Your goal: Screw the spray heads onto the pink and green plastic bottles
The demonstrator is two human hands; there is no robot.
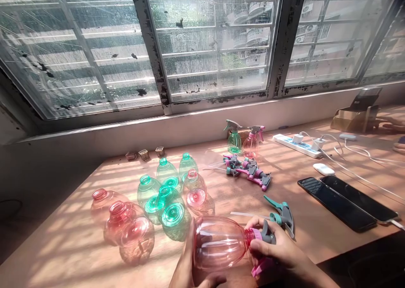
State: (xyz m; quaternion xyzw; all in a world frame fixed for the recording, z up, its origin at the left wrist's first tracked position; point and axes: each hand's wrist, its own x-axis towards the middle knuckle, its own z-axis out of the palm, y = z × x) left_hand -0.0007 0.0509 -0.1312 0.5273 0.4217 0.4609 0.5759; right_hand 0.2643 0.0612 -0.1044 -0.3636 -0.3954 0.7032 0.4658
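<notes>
Two bare hands work together near the front edge of the brown wooden surface [79, 237]. The left hand [186, 265] is curled around the bottom of a see-through pink plastic bottle [218, 241], which is tipped on its side with its neck pointing right. The right hand [286, 248] pinches a pink and grey plastic spray top [268, 233], and its pink ring sits at the bottle's neck. Just past the right hand lies a teal and grey plastic spray top with a thin clear straw [284, 218]. To the left, four round see-through green bottles [173, 214] and three round see-through pink bottles [117, 210] stand with no tops. Farther back is a messy pile of pink, teal and grey spray tops [248, 170]. Behind the pile, near the wall, stand a green bottle with its spray top on [234, 142] and a pink bottle with its spray top on [251, 145]. Two flat black phones [337, 203] lie side by side on the right. Another person's hand [392, 121] shows at the far right.
</notes>
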